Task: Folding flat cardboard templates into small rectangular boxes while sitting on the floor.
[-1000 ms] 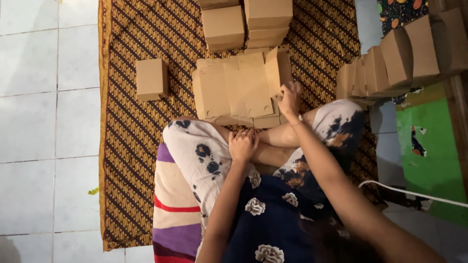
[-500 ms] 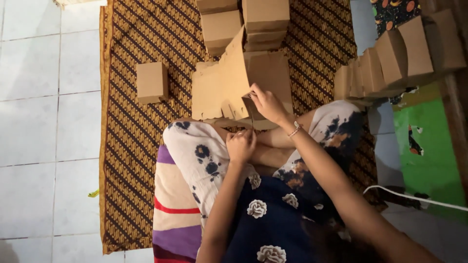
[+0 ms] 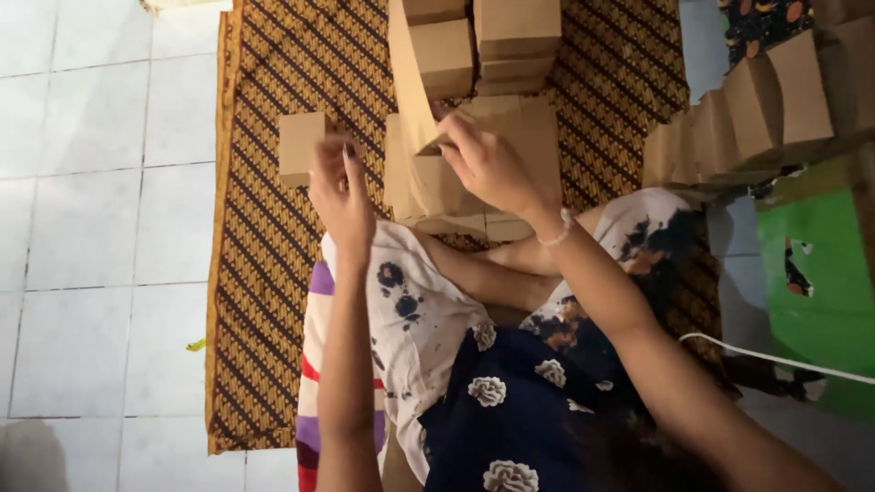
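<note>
Lap: the person sits on a patterned mat [image 3: 273,273] on the tiled floor [image 3: 100,228], legs folded, in a flowered skirt [image 3: 510,410].
Left hand [image 3: 342,196]: raised above the knee, fingers [image 3: 351,159] loosely curled, holding nothing that shows; just beside it a small folded box [image 3: 301,146] stands on the mat.
Right hand [image 3: 488,164]: fingers closed on the edge of a flat cardboard sheet [image 3: 410,82], which stands tilted up.
Cardboard pile [image 3: 474,182]: flat sheets lie stacked on the mat, right under the lifted sheet.
Beyond: stacked boxes [image 3: 515,41] stand behind the pile.
Right side: a row of boxes [image 3: 756,100] leans along the mat's edge.
</note>
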